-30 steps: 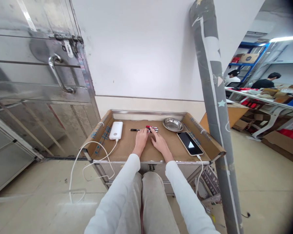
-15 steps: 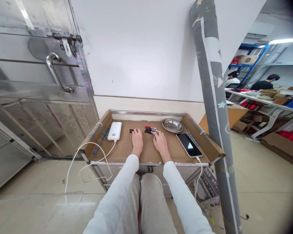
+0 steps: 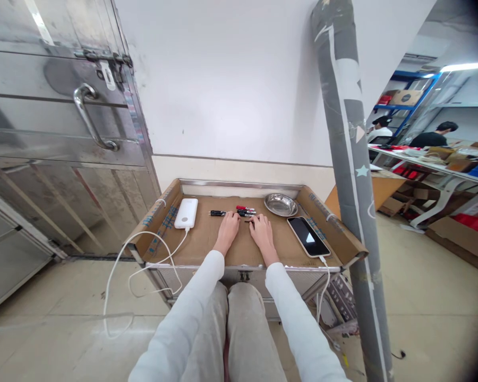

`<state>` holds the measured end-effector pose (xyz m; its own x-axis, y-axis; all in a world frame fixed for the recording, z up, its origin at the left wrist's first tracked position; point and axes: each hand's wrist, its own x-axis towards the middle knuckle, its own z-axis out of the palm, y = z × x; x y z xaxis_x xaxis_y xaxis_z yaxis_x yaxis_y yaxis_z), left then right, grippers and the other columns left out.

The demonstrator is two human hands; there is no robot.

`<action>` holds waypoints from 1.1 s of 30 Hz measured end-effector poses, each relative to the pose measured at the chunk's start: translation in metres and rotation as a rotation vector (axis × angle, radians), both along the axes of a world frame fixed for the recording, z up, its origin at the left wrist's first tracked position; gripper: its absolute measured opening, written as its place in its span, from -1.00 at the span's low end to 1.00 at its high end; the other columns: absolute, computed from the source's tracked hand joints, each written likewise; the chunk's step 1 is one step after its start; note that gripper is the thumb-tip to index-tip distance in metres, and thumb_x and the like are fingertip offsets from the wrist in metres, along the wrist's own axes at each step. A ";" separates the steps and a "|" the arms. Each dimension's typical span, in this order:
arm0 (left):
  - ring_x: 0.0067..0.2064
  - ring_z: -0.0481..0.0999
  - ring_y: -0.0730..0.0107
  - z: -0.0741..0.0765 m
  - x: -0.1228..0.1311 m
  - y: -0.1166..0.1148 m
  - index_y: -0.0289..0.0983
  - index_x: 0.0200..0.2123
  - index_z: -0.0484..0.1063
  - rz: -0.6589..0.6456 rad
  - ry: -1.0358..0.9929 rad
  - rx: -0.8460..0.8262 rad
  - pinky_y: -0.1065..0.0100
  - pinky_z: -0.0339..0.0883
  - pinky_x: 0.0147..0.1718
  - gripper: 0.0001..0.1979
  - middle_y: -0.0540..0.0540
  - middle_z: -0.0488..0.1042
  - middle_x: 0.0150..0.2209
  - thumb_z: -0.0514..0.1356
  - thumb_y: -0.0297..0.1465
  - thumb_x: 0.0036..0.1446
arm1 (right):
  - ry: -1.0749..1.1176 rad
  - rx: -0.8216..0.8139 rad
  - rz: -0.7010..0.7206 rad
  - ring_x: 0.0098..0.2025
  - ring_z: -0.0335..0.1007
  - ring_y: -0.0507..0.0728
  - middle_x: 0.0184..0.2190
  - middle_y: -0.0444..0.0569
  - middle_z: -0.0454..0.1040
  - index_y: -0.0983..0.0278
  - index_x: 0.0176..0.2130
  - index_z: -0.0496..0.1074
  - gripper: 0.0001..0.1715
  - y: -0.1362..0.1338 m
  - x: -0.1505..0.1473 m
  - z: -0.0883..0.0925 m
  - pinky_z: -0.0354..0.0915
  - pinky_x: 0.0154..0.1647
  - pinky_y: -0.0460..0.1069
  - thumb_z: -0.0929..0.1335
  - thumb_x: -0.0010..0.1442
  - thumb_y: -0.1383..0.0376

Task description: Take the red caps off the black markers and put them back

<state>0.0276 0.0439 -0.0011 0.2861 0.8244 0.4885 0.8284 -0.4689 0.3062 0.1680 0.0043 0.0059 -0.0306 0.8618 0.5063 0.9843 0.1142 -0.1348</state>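
Observation:
On the brown cardboard top, my left hand [image 3: 228, 228] is closed, its fingertips bunched beside the left ends of a few pens; what it holds, if anything, is hidden. My right hand [image 3: 262, 232] is closed around a thin black piece [image 3: 247, 221], whose short end shows left of the fingertips; its kind is too small to tell. Just beyond both hands lie a red pen [image 3: 244, 207] and black pens [image 3: 246, 213], side by side. Left of my left hand there are black pens [image 3: 216, 213], lying crosswise.
A white power bank [image 3: 186, 213] with a cable lies at the left. A round metal dish [image 3: 281, 204] and a phone [image 3: 308, 237] are at the right. Raised cardboard sides [image 3: 159, 225] border the top. A tall grey wrapped roll [image 3: 352, 159] leans at the right; people sit far behind it.
My left hand has moved right, from the left-hand black pens toward the middle, uncovering them. My right hand stays nearly in place, with the thin black piece now showing at its fingertips.

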 end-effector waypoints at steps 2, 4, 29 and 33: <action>-0.08 0.40 0.27 -0.002 0.000 0.002 -0.29 -0.24 0.39 -0.061 -0.055 -0.037 0.19 0.29 -0.01 -0.85 -0.15 0.40 -0.19 0.03 -0.48 0.25 | -0.009 -0.003 0.003 -0.13 0.27 0.20 -0.19 0.10 0.41 0.27 -0.17 0.40 -0.75 0.001 0.000 -0.001 0.15 -0.11 0.05 0.17 0.30 0.34; -0.09 0.41 0.29 -0.004 0.000 0.004 -0.27 -0.24 0.41 -0.116 -0.091 -0.067 0.21 0.31 -0.01 -0.85 -0.13 0.41 -0.19 0.04 -0.48 0.24 | -0.016 -0.004 0.016 -0.13 0.28 0.20 -0.19 0.09 0.42 0.27 -0.17 0.40 -0.76 0.002 0.001 -0.002 0.15 -0.11 0.05 0.18 0.30 0.33; -0.04 0.47 0.35 -0.008 -0.001 0.007 -0.28 0.04 0.27 -0.351 -0.265 -0.131 0.22 0.35 0.02 -0.62 -0.18 0.45 -0.04 -0.03 -0.61 0.17 | 0.252 0.003 0.269 -0.11 0.33 0.15 -0.19 0.03 0.45 0.26 -0.16 0.46 -0.74 0.015 0.008 -0.018 0.25 -0.04 0.05 0.21 0.27 0.41; 0.20 0.27 0.28 -0.003 -0.002 0.003 -0.28 0.13 0.22 -0.312 -0.131 -0.038 0.15 0.16 0.18 -0.56 -0.21 0.30 0.16 -0.05 -0.59 0.18 | 0.222 0.008 0.186 -0.15 0.32 0.15 -0.21 0.04 0.44 0.27 -0.21 0.48 -0.73 0.011 0.007 -0.014 0.24 -0.09 0.02 0.21 0.28 0.39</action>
